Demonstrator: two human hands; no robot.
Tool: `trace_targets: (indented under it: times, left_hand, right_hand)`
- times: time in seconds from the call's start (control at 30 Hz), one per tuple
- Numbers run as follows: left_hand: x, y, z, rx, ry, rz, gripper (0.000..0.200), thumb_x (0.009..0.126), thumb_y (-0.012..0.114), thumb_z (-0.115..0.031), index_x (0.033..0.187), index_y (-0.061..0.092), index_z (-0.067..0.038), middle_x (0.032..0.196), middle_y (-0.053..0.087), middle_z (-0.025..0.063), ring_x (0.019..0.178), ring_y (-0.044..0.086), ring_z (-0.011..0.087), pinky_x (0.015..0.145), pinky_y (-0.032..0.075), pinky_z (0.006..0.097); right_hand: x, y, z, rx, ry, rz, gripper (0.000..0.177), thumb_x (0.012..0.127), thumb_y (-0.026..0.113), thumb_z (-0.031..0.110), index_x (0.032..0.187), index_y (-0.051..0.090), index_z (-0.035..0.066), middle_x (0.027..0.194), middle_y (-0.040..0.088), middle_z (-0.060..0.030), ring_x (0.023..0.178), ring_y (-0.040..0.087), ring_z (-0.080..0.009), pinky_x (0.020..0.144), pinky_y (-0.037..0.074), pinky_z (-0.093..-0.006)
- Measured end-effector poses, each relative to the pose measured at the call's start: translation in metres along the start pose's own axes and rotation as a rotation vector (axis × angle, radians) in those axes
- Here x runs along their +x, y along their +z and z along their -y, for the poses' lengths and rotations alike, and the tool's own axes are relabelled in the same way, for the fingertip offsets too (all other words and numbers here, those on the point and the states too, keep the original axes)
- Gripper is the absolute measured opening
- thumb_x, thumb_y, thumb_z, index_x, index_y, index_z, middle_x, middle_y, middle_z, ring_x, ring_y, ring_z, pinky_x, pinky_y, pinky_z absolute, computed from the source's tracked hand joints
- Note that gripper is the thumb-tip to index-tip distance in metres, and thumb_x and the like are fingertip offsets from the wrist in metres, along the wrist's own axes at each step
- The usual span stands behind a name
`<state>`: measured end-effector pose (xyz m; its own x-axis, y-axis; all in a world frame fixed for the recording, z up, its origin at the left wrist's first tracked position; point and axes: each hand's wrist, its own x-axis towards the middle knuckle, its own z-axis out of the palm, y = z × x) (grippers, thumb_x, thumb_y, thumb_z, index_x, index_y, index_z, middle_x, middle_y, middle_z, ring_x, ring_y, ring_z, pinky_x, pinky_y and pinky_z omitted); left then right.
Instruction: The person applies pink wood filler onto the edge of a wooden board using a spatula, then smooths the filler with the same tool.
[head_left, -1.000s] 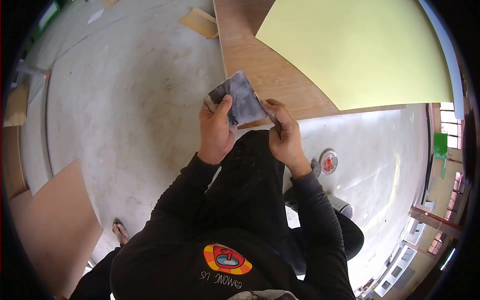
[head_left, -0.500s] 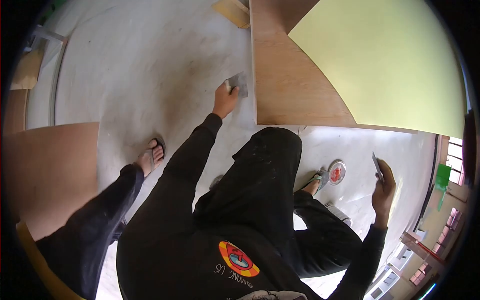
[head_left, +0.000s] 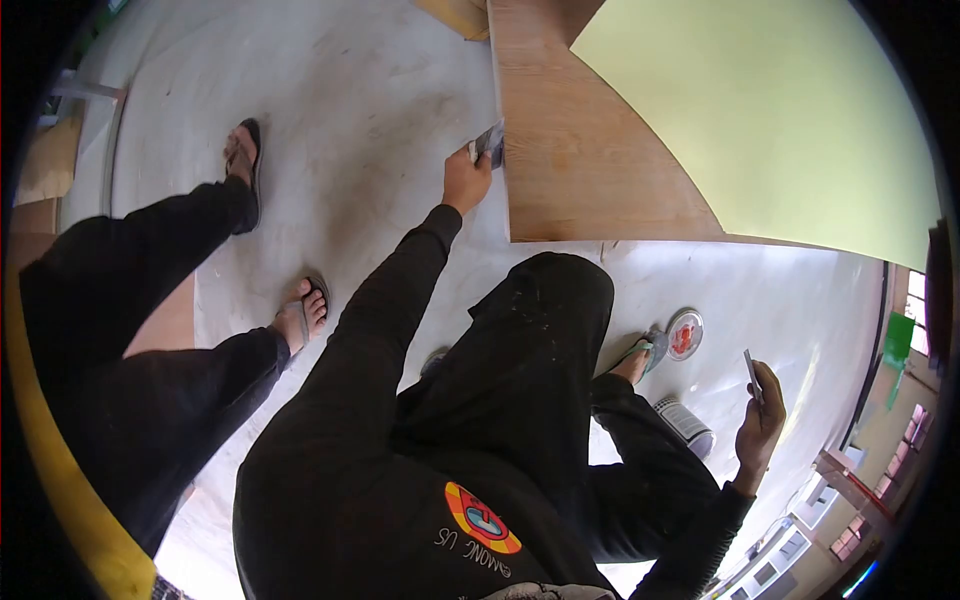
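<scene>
My left hand [head_left: 466,180] is closed around a putty knife [head_left: 489,146], its flat grey blade right at the left edge of a wooden panel [head_left: 590,175]. A pale yellow curved surface [head_left: 770,110] covers much of that panel. On the right, my right hand [head_left: 762,415] grips a second thin flat blade [head_left: 752,375], seen nearly edge-on and raised away from the panel. Below the panel, a round lid [head_left: 686,334] with red paste on it lies on the floor beside my sandalled foot [head_left: 640,358].
A can [head_left: 685,427] lies by my right leg. At the left stand another person's legs [head_left: 200,375] in dark trousers and flip-flops, close to my left arm. Behind them shows a brown board [head_left: 172,330]. A wooden piece [head_left: 458,15] sits at the top.
My left hand has moved up and right, bringing its putty knife to the panel's edge. The other person's second foot has come into view at the left. My right hand is slightly lower.
</scene>
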<state>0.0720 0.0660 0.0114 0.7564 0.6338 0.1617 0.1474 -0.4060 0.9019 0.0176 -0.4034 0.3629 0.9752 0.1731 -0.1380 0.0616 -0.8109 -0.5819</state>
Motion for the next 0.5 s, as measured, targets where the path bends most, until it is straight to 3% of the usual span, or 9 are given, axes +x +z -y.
trace_targets:
  times: [0.2, 0.3, 0.33, 0.43, 0.5]
  left_hand:
    - [-0.036, 0.018, -0.032, -0.009, -0.121, -0.049, 0.028, 0.089, 0.059, -0.01, 0.114, 0.063, 0.002, 0.095, 0.068, 0.026, 0.087, 0.066, 0.0436, 0.074, 0.052, 0.0448]
    - [-0.066, 0.009, -0.032, -0.063, 0.016, -0.047, 0.028, 0.091, 0.057, -0.011, 0.115, 0.063, 0.002, 0.095, 0.068, 0.0255, 0.085, 0.066, 0.043, 0.073, 0.052, 0.0452]
    - [-0.075, -0.005, -0.036, -0.086, -0.136, 0.083, 0.029, 0.092, 0.056, -0.011, 0.117, 0.062, 0.002, 0.094, 0.068, 0.0266, 0.082, 0.066, 0.0426, 0.072, 0.052, 0.0453]
    - [-0.073, -0.018, 0.006, -0.046, -0.044, 0.149, 0.028, 0.091, 0.057, -0.01, 0.116, 0.062, 0.002, 0.092, 0.067, 0.0281, 0.082, 0.066, 0.044, 0.072, 0.052, 0.0463]
    - [-0.054, -0.014, 0.013, 0.051, -0.001, 0.087, 0.026, 0.09, 0.057, -0.009, 0.113, 0.061, 0.004, 0.091, 0.066, 0.0292, 0.084, 0.065, 0.0456, 0.074, 0.051, 0.048]
  right_hand:
    - [-0.004, -0.002, 0.008, -0.075, -0.038, 0.04, 0.057, 0.077, 0.035, -0.014, 0.126, 0.061, 0.001, 0.131, 0.059, -0.0132, 0.118, 0.056, -0.0214, 0.099, 0.043, -0.0347]
    - [-0.003, -0.001, 0.011, -0.025, -0.06, 0.042, 0.06, 0.076, 0.034, -0.015, 0.127, 0.061, 0.001, 0.131, 0.058, -0.0143, 0.12, 0.055, -0.0225, 0.101, 0.042, -0.0358]
    - [-0.002, -0.001, 0.012, -0.026, -0.074, 0.062, 0.06, 0.075, 0.034, -0.015, 0.127, 0.061, 0.001, 0.132, 0.058, -0.0147, 0.12, 0.055, -0.0228, 0.101, 0.042, -0.0358]
    - [0.003, 0.0, 0.012, -0.04, -0.116, 0.089, 0.061, 0.074, 0.035, -0.016, 0.126, 0.061, 0.002, 0.131, 0.058, -0.0155, 0.12, 0.056, -0.0234, 0.101, 0.042, -0.0358]
    - [0.002, 0.0, 0.015, -0.06, -0.129, 0.097, 0.062, 0.074, 0.035, -0.016, 0.126, 0.061, 0.002, 0.131, 0.058, -0.0158, 0.12, 0.056, -0.0237, 0.101, 0.042, -0.0356]
